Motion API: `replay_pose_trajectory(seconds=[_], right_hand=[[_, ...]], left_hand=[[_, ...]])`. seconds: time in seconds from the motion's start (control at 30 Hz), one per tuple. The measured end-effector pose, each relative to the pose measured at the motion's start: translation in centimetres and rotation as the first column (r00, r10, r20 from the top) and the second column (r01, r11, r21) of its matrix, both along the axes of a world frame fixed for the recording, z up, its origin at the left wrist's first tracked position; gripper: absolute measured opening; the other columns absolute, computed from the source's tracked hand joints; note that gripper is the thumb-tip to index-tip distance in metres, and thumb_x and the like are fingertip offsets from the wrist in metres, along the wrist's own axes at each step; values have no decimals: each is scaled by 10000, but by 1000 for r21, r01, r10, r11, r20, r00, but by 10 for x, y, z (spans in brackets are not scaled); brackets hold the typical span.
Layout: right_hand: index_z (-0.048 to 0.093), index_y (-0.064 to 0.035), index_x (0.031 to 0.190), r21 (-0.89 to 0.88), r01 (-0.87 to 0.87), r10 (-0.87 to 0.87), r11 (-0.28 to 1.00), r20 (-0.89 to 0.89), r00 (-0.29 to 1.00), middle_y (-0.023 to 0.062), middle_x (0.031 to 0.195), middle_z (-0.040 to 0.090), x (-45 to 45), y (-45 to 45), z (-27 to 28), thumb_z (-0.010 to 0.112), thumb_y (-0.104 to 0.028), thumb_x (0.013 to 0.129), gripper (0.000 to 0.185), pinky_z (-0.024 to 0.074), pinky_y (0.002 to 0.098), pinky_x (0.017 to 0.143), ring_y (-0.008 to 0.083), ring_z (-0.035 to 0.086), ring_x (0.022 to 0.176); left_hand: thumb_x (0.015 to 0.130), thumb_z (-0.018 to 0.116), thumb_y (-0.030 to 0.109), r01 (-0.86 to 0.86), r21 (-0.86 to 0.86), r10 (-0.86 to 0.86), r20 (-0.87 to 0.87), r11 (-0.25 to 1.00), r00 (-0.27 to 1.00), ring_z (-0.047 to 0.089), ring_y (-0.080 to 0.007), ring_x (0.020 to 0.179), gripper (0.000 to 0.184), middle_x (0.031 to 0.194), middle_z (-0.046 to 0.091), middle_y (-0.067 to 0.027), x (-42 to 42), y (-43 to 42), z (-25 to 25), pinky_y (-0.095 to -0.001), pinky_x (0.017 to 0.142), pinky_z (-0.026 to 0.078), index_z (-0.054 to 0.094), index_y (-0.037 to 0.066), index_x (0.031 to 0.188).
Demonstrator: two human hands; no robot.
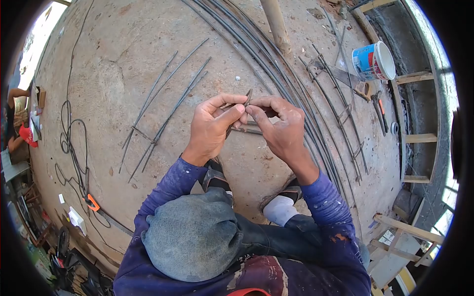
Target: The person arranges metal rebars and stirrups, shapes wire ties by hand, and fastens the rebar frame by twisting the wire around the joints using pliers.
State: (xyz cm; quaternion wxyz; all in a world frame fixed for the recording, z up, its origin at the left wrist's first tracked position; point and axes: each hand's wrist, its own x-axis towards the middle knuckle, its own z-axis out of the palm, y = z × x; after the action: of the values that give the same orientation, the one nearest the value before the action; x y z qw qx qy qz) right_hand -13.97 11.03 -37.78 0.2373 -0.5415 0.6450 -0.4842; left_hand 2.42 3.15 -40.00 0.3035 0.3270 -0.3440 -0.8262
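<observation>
My left hand (210, 126) and my right hand (282, 126) meet in front of me above the floor, thumbs and fingertips pinched together on a small, thin dark piece (249, 94), perhaps wire or metal. Its exact shape is partly hidden by the fingers. Just below the fingertips, ends of dark rods (249, 131) show between the hands. To the left, thin steel bars (168, 116) lie on the concrete, joined by a short crosspiece. On the right lies a tied rebar frame (340, 116).
Long rebars (256, 44) curve across the floor beside a wooden post (276, 24). A bucket (375, 61), pliers (381, 108) and wooden formwork (419, 138) are at right. An orange-handled saw (92, 203) and cable (74, 143) lie left. Another person's arm (18, 93) shows far left.
</observation>
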Motion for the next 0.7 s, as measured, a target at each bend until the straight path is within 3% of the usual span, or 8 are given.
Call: replay_pose_trajectory(seconds=[0.07, 0.17, 0.27, 0.33, 0.43, 0.6, 0.67, 0.7], right_hand=[[722, 30, 1029, 210, 6, -40, 978, 162, 986, 143, 917, 733, 2, -2, 7, 752, -64, 903, 159, 572, 297, 697, 181, 717, 760], [689, 30, 1033, 279, -90, -13, 956, 347, 938, 133, 868, 711, -3, -3, 6, 714, -91, 941, 154, 550, 300, 685, 172, 686, 753], [651, 26, 1020, 309, -158, 54, 938, 319, 946, 116, 821, 683, -12, -1, 7, 674, -106, 970, 143, 525, 311, 664, 163, 651, 739], [641, 25, 1010, 322, -196, 118, 926, 246, 962, 110, 811, 676, -18, -2, 10, 667, -106, 975, 139, 516, 320, 651, 160, 643, 728], [633, 24, 1009, 354, -231, 196, 906, 133, 972, 107, 808, 675, -25, -3, 11, 665, -100, 974, 133, 517, 323, 646, 151, 644, 726], [648, 21, 1039, 345, -117, 30, 931, 249, 968, 102, 873, 705, -9, -2, 10, 678, -82, 968, 128, 545, 287, 674, 127, 676, 785], [659, 18, 1066, 265, -75, -89, 961, 556, 826, 87, 952, 717, -2, 1, -3, 680, -74, 973, 132, 560, 253, 696, 116, 689, 841], [659, 18, 1066, 266, -76, -90, 961, 560, 824, 87, 952, 717, 0, 1, -4, 680, -74, 973, 132, 560, 253, 696, 116, 689, 841]], left_hand=[[970, 687, 20, 4, -12, -3, 20, 1000, 1000, 676, -122, 787, 255, 903, 720, -90, 0, 0, 1, -237, 672, 533, 667, -68, 1209], [963, 696, 23, 17, -64, -15, 25, 998, 1000, 682, -127, 796, 265, 905, 717, -85, -1, 0, 7, -242, 670, 533, 671, -77, 1208], [962, 706, 39, -19, -73, 21, 23, 997, 1000, 660, -98, 771, 241, 854, 704, -48, -3, 2, 14, -224, 645, 502, 694, -71, 1176], [974, 702, 70, 154, -225, -107, 209, 962, 972, 612, -54, 734, 213, 792, 671, -2, 5, -1, 5, -204, 622, 463, 714, -59, 1144], [991, 695, 111, 162, -349, -52, 304, 923, 951, 558, -21, 701, 209, 753, 639, 31, 0, 4, 6, -192, 593, 420, 726, -49, 1121], [984, 724, 132, 60, -201, -25, 168, 978, 985, 491, -45, 644, 228, 787, 620, 5, -2, 6, -2, -212, 537, 340, 698, -17, 1154], [985, 724, 135, 21, -119, -9, 100, 993, 995, 489, -50, 642, 221, 799, 624, 4, -3, 6, -3, -215, 532, 337, 696, -13, 1147], [988, 717, 129, 7, -94, 1, 91, 996, 996, 491, -56, 642, 217, 809, 625, 3, -4, 6, -4, -216, 529, 337, 691, -9, 1155]])
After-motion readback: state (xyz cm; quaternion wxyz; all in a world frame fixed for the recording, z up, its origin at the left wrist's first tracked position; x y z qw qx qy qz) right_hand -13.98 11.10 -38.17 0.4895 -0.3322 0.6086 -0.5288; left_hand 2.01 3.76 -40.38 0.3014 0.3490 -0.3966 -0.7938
